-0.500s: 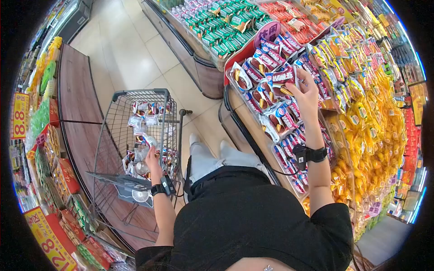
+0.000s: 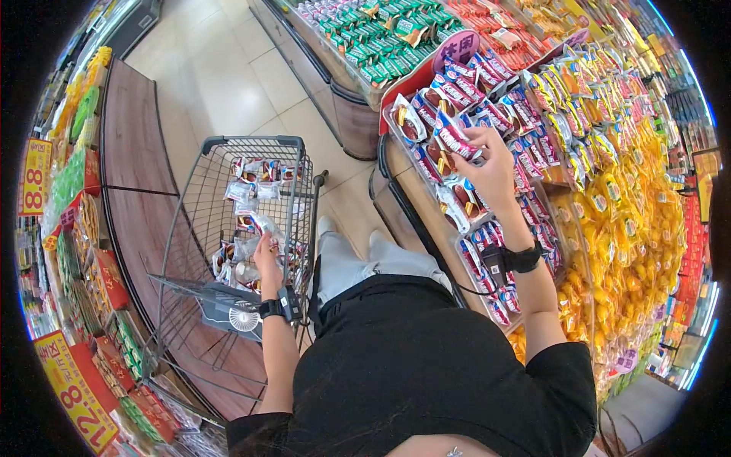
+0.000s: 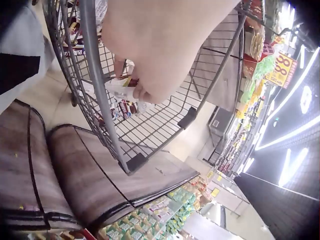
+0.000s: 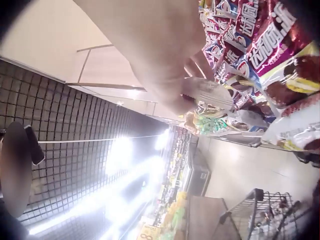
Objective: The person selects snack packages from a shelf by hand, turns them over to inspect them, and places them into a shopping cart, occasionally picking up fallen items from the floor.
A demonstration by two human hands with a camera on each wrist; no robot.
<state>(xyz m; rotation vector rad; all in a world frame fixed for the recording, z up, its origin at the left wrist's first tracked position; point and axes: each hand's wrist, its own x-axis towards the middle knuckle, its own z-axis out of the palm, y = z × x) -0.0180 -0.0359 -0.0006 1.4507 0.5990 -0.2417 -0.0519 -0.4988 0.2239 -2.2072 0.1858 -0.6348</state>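
Note:
In the head view the right hand pinches a purple-and-white snack packet above the bin of similar packets. The right wrist view shows that hand with a packet's pale crimped end between thumb and fingers. Over the wire cart, the left hand holds a clear-wrapped packet. In the left wrist view the left hand has its fingertips curled on a whitish wrapper inside the cart. Other packets lie in the cart.
Yellow-wrapped snacks fill the display at the right. Green packets lie in a bin at the top. A wooden ledge and shelves with a yellow price sign stand at the left. Tiled floor runs between.
The right hand has moved down and left slightly, and its packet has turned from level to slanted. The cart and left hand appear shifted slightly right in the view.

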